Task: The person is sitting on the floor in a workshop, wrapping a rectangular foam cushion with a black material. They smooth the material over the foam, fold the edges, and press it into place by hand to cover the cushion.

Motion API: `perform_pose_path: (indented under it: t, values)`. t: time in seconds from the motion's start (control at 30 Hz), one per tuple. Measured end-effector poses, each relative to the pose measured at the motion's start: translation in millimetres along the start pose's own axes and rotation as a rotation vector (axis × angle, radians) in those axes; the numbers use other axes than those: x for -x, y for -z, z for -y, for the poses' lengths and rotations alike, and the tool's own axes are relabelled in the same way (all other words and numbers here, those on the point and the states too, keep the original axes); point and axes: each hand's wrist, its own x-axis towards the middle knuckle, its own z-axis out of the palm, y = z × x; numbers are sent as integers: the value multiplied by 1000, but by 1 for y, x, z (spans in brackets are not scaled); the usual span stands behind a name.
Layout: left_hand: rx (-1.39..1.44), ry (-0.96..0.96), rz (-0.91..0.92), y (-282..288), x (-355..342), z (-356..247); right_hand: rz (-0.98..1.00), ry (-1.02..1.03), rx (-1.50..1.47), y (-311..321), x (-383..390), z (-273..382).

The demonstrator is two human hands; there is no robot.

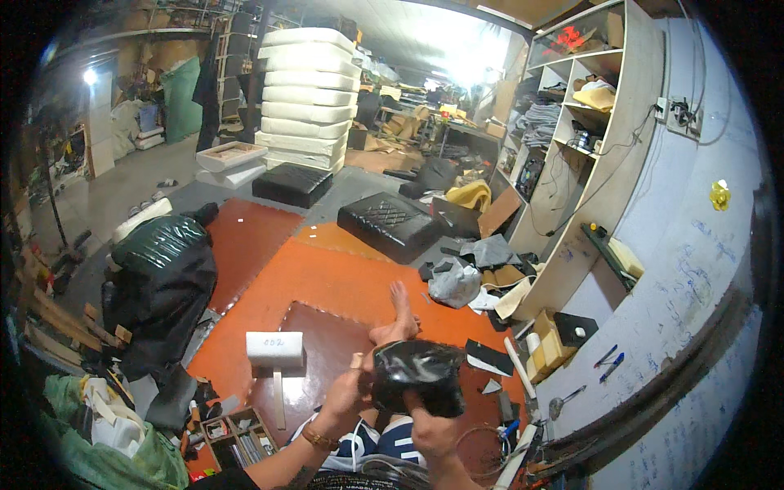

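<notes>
Above my lap I hold a black glossy leather-like piece [418, 371], bulky and roughly rectangular with a wrinkled surface. My right hand [431, 429] grips its near edge, with the thumb lying on top. At the left edge of the piece my left hand [349, 396] has its fingers pinched together; whether they grip the edge or something thin beside it, I cannot tell. A white foam block [275, 353] with handwriting on it sits on the floor mat to the left of my left hand, and a pale strip [279, 400] extends from it toward me.
Beside my left arm stands a divided wooden box of tools [241, 441]. Black quilted cushions [388, 224] and a tall stack of white foam slabs [306, 98] stand farther off. Cloth scraps [456, 282] and a shelf unit [563, 184] line the right. Black sheeting [155, 286] lies left.
</notes>
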Motion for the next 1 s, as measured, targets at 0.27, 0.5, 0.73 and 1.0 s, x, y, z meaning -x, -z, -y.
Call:
perform_pose_path:
  t: [0.27,0.5,0.73,1.0]
  values:
    - [-1,-210,-119,-21,3,-11,146,-613,-1388,-21,24,19]
    - [78,-274,-139,-19,2,-20,320,-830,-1681,6,3,30]
    - [-80,-479,-76,16,-7,4,418,-626,-1719,-25,40,17]
    - [309,-143,-169,28,4,-32,161,-1115,-2203,-19,-6,29]
